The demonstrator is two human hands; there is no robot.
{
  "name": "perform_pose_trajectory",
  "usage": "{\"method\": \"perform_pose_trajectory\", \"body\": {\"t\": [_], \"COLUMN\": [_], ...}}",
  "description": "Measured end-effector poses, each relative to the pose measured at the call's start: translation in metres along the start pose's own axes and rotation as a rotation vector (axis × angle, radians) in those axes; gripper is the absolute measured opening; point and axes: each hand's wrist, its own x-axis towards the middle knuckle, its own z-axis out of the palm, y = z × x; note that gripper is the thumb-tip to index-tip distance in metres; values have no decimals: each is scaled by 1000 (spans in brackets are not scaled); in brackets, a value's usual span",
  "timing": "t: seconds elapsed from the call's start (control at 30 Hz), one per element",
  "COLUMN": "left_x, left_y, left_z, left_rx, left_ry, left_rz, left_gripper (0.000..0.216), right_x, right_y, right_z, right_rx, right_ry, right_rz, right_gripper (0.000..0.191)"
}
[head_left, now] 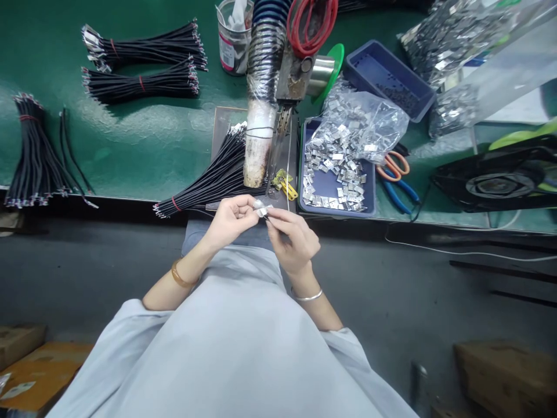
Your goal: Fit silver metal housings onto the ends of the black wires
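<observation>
My left hand (230,223) and my right hand (296,238) meet at the table's front edge, fingers closed in a pinch. Between their fingertips is a small silver metal connector (263,210), which both hands hold. A short thin dark piece shows by my right fingertips; its kind I cannot make out. Just beyond my left hand lies a red-tied bundle of black cables (204,180). Similar small metal parts (335,174) fill much of a blue tray (369,197) beyond my right hand. A yellow tool (289,188) lies in front of my fingertips.
A wrapped hose (261,110) and a soldering fixture (285,116) hang close over the work spot. More cable bundles (143,81) lie at left. Orange-and-blue-handled pliers (398,180), a blue bin (363,58) and a black fan (500,180) stand at right.
</observation>
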Motion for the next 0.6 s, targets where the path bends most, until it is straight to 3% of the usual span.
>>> {"method": "perform_pose_trajectory", "body": {"t": [0.23, 0.6], "left_x": [3, 6], "left_y": [0, -2], "left_z": [0, 2], "left_rx": [-27, -20], "left_ry": [37, 60], "left_rz": [29, 67], "left_gripper": [38, 28], "right_x": [-1, 7], "right_y": [7, 14], "right_z": [8, 5], "right_rx": [138, -80], "right_ry": [74, 12], "right_rz": [229, -126], "right_gripper": [8, 17]}}
